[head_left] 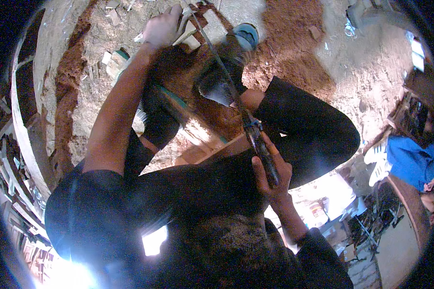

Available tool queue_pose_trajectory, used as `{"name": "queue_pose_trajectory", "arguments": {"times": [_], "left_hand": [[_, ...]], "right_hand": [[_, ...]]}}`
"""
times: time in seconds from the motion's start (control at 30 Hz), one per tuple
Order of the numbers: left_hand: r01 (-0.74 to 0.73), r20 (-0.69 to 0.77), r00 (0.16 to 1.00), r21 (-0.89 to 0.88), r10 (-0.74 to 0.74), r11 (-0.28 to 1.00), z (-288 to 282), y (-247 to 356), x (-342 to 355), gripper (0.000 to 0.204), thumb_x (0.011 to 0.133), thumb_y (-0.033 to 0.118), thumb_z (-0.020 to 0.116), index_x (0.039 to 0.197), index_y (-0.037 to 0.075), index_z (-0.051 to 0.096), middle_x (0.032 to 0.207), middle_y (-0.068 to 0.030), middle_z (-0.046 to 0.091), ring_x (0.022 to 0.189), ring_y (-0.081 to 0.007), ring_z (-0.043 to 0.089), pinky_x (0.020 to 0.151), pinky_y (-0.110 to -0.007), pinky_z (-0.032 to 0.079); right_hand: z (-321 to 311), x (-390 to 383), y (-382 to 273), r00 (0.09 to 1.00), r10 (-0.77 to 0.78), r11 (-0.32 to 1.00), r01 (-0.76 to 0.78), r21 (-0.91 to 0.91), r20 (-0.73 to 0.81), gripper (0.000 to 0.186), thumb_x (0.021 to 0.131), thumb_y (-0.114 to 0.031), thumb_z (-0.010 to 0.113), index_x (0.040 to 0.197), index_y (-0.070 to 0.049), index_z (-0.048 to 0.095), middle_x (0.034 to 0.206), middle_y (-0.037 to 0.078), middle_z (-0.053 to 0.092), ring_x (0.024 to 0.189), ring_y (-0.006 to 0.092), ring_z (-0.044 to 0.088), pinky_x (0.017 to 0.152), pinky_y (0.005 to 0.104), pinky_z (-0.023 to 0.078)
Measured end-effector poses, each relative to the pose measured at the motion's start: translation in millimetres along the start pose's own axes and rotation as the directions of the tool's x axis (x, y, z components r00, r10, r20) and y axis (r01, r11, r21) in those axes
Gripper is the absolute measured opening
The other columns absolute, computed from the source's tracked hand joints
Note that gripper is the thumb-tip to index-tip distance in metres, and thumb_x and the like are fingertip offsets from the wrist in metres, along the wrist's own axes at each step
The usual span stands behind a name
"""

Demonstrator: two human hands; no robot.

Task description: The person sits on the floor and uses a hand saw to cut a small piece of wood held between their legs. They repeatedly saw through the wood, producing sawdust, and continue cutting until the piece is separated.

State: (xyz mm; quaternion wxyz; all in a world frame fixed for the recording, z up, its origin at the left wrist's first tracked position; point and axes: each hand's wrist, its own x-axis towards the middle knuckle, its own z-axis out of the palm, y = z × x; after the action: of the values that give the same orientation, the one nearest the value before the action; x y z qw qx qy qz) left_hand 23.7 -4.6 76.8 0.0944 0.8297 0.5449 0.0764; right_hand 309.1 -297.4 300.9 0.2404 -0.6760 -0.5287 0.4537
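Note:
My right hand (275,171) is closed round the dark handle of a long, thin straight tool (217,58). Its narrow grey shaft runs up and away to the left, to the top edge of the picture; I cannot tell its exact kind. Far out at the top, my left hand (163,28) has its fingers bent beside the shaft's far part. A pale piece (183,21) shows at these fingers, but what they grip is unclear. Between my bent legs (313,130) lies a wooden board (222,150), and a thin green strip (172,98) slants nearby.
Reddish-brown dust (294,53) and wood scraps (114,18) cover the ground. A teal round-ended object (246,36) stands past my knees. At the right are blue cloth (411,164) and a white striped shoe (378,161). Stacked wood pieces (14,192) line the left rim.

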Motion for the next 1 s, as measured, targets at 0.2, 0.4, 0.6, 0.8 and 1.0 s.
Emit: {"name": "queue_pose_trajectory", "arguments": {"times": [0.2, 0.4, 0.6, 0.8, 1.0], "left_hand": [[0.195, 0.012, 0.981, -0.044, -0.195, 0.980, -2.8, 10.5, 8.4, 0.043, 0.103, 0.038, 0.052, 0.124, 0.001, 0.046, 0.097, -0.0266, 0.070, 0.087, -0.0467, 0.070, 0.077, -0.059, 0.054], [0.267, 0.068, 0.962, -0.040, -0.264, 0.963, -9.0, 16.8, 9.8, 0.046, 0.103, 0.039, 0.051, 0.129, 0.002, 0.047, 0.103, -0.0286, 0.069, 0.091, -0.0477, 0.069, 0.078, -0.058, 0.055], [0.274, -0.019, 0.962, -0.009, -0.274, 0.962, 8.0, 10.5, 9.8, 0.042, 0.103, 0.039, 0.051, 0.123, 0.003, 0.050, 0.099, -0.0277, 0.070, 0.090, -0.0472, 0.069, 0.076, -0.057, 0.054], [0.191, -0.067, 0.979, -0.019, -0.192, 0.981, 5.8, 1.5, 9.9, 0.040, 0.104, 0.039, 0.052, 0.117, 0.002, 0.051, 0.098, -0.0271, 0.069, 0.087, -0.0464, 0.069, 0.076, -0.056, 0.054], [0.185, -0.057, 0.982, 0.062, -0.182, 0.981, 9.8, 5.2, 7.3, 0.047, 0.104, 0.043, 0.052, 0.121, -0.001, 0.050, 0.098, -0.0265, 0.069, 0.088, -0.0442, 0.070, 0.074, -0.056, 0.055]], "right_hand": [[20.1, 8.7, 17.6, 0.998, -0.046, 0.999, 0.046, -0.023, -0.037, 0.052, 0.098, -0.017, 0.067, 0.145, 0.002, 0.053, 0.114, 0.019, 0.075, 0.081, 0.0142, 0.073, 0.073, 0.0293, 0.057], [7.6, -0.4, 9.3, 1.000, 0.018, 0.996, -0.018, -0.082, 0.004, 0.053, 0.097, -0.018, 0.069, 0.146, 0.000, 0.054, 0.106, 0.017, 0.076, 0.072, 0.0131, 0.069, 0.068, 0.0297, 0.055], [-1.0, -9.5, 5.7, 1.000, 0.016, 0.997, -0.015, -0.077, 0.009, 0.062, 0.096, -0.020, 0.070, 0.152, -0.009, 0.048, 0.095, 0.016, 0.077, 0.069, 0.0287, 0.075, 0.065, 0.0397, 0.060], [-2.5, -11.0, 6.0, 0.997, 0.069, 0.995, -0.067, -0.077, 0.023, 0.052, 0.098, -0.020, 0.068, 0.145, -0.001, 0.055, 0.105, 0.016, 0.076, 0.075, 0.0157, 0.071, 0.071, 0.0305, 0.056], [-7.3, -5.0, 7.5, 0.998, -0.055, 0.995, 0.053, -0.079, -0.025, 0.051, 0.098, -0.017, 0.068, 0.144, 0.000, 0.055, 0.108, 0.016, 0.077, 0.072, 0.0122, 0.069, 0.070, 0.0283, 0.056]]}}
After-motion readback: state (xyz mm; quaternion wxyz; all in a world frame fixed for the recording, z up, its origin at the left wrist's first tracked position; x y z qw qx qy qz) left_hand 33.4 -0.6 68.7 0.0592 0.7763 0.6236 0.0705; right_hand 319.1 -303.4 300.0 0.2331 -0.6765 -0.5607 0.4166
